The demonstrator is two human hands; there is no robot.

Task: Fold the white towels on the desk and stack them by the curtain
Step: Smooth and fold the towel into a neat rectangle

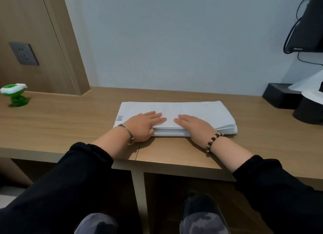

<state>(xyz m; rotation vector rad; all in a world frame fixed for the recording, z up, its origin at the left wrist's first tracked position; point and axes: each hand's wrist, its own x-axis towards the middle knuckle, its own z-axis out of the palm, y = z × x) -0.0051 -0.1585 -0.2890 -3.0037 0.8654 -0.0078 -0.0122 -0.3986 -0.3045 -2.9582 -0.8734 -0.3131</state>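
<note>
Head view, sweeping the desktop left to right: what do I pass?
Green-and-white object → left hand → right hand, both hands flat on the folded white towel → black box → black round container.

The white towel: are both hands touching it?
Touching. The head view shows the left hand and the right hand lying flat, fingers straight, on top of the folded white towel.

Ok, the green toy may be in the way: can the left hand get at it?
Probably yes. The left hand lies flat on the folded towel, fingers straight, and only bare desk lies between it and the green toy, though that sits far left, so a long stretch.
</note>
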